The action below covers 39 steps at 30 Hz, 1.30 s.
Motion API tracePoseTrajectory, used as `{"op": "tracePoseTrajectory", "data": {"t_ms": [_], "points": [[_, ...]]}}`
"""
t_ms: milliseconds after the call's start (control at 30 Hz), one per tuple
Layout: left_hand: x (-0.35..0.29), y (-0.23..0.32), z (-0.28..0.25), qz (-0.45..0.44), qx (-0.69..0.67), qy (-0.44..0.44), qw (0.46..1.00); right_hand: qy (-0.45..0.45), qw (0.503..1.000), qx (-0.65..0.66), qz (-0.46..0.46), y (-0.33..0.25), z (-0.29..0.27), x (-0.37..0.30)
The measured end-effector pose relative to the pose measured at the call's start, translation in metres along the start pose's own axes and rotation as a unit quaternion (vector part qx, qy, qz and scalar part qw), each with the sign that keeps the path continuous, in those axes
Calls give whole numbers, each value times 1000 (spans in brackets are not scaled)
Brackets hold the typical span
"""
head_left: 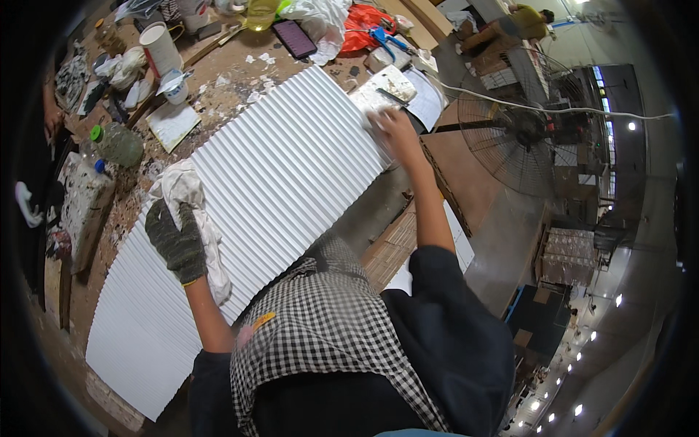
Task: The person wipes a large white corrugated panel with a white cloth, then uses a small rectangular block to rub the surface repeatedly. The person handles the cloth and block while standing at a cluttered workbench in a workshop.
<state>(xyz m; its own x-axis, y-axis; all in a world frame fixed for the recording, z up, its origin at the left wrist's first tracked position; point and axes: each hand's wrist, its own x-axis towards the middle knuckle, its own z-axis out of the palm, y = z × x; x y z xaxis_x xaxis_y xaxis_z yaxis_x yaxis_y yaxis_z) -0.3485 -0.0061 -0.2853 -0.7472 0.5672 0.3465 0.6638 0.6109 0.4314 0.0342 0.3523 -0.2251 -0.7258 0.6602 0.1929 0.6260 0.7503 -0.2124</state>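
Observation:
A long white ribbed panel (284, 146) lies slantwise across the worktable and reaches toward me. My left hand (177, 244), in a dark knitted glove, rests on it. It grips a crumpled white cloth (191, 186), which trails down along the ribs toward my lap. My bare right hand (393, 131) is at the panel's far right end, smeared by motion, so its fingers and anything in them are unclear. Just beyond that hand are a whitish slab (393, 86) with a dark thin tool (392, 96) on it, and some white papers (426, 102).
A stained worktable (226, 80) holds a phone (294, 38), a white cup (159, 47), a green-capped jar (119, 144), a white square (173, 124) and blue-handled pliers (386, 42). A caged fan (524, 135) stands right. Another person's hand (52, 116) shows at left.

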Motion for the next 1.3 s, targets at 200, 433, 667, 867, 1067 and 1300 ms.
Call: {"op": "tracePoseTrajectory", "data": {"t_ms": [200,433,667,867,1067,1300], "points": [[-1,-3,0,9,-8,-9,1000,-16,982,-4,187,-15,-58,-159],[-2,-8,5,28,-1,21,999,52,996,62,49,-70,-16,-77],[-3,-8,4,74,37,47,995,83,989,85,-90,-83,71,114],[1,9,-7,20,22,-12,999,117,974,92,-169,-93,115,221],[-3,-1,-6,31,14,22,999,3,985,115,-125,-89,69,124],[-3,-1,-1,20,5,-10,1000,-32,994,63,80,-68,-42,-123]]}}
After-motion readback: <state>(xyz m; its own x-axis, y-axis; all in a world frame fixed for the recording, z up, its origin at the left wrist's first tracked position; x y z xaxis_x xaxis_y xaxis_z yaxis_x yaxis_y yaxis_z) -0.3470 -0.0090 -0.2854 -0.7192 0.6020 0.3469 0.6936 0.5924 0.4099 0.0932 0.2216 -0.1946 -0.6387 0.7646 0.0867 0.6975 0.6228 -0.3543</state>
